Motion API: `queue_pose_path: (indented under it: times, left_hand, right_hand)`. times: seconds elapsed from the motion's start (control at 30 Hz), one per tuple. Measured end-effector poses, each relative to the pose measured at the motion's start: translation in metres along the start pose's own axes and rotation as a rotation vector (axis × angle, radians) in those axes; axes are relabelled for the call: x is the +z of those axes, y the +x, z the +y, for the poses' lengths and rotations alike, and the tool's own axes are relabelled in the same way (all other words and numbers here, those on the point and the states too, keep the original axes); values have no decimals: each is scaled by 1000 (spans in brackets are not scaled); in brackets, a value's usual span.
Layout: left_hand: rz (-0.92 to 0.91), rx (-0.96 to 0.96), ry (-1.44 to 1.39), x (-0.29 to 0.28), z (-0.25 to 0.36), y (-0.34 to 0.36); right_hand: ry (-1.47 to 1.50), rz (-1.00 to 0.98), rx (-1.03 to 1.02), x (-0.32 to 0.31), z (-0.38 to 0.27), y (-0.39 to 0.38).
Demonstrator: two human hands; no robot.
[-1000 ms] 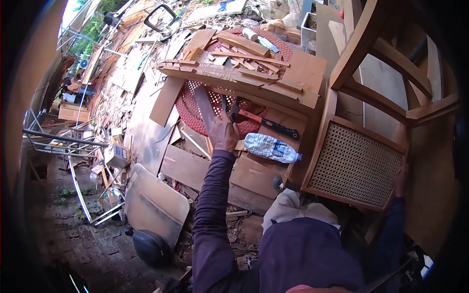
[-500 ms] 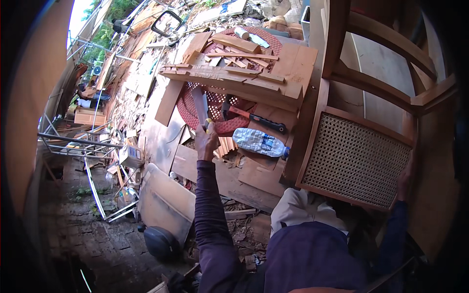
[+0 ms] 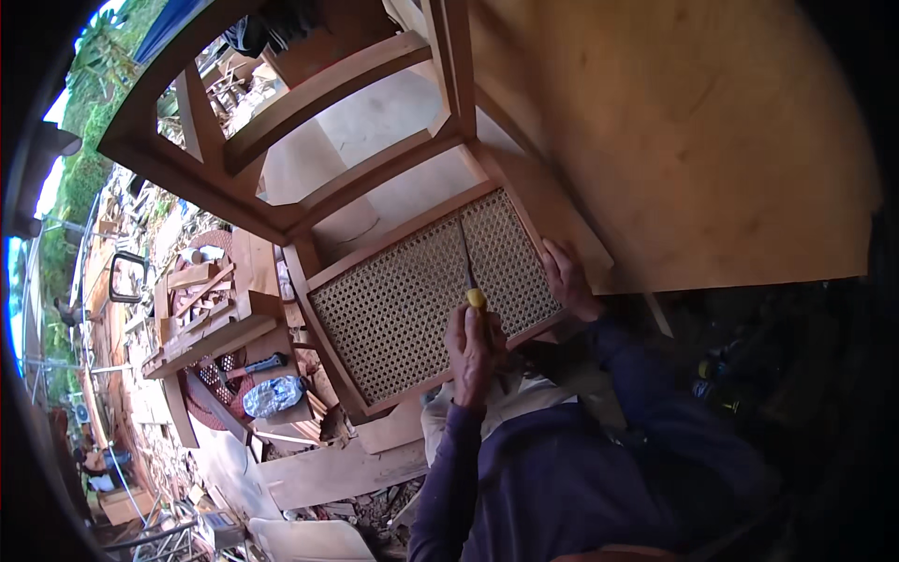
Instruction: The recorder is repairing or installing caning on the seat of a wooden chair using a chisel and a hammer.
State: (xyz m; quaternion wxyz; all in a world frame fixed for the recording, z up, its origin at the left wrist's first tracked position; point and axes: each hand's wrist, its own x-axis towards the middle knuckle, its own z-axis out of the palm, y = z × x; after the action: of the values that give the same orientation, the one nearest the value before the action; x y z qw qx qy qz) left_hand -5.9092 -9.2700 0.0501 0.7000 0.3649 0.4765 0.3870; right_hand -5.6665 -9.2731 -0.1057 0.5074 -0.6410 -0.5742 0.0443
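A wooden chair with a woven cane seat [image 3: 403,300] stands before me. My left hand [image 3: 475,351] closes around the yellow handle of a slim, dark-bladed tool [image 3: 470,267] and holds it over the cane. The blade points away from me; I cannot tell whether its tip touches the weave. At the seat's right edge, my right hand [image 3: 569,286] grips the wooden frame of the chair [image 3: 529,220].
Left of the chair, a low wooden piece [image 3: 211,342] bears loose wood strips. Near it lie a hammer [image 3: 257,366] and a crumpled plastic bottle [image 3: 273,397]. A large wooden panel [image 3: 712,159] stands at the right. Scraps litter the ground.
My view has swung right, bringing the chair to the middle. My left hand has moved the yellow-handled tool from beside the hammer to over the cane seat. My right hand stays at the seat's edge.
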Motion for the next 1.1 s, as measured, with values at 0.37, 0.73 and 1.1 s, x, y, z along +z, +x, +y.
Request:
queue_pose_path:
  times: [0.37,0.73,1.1]
  left_hand:
    - [7,76,75,120,-100,64]
    - [82,228,216,126,-130,97]
    - [112,204,58,146,-115,97]
  right_hand:
    - [-54,-13,117,-39,18,-25]
    - [-9,-80,83,-26,0,-17]
    - [82,-192,227,-34,-3,-14]
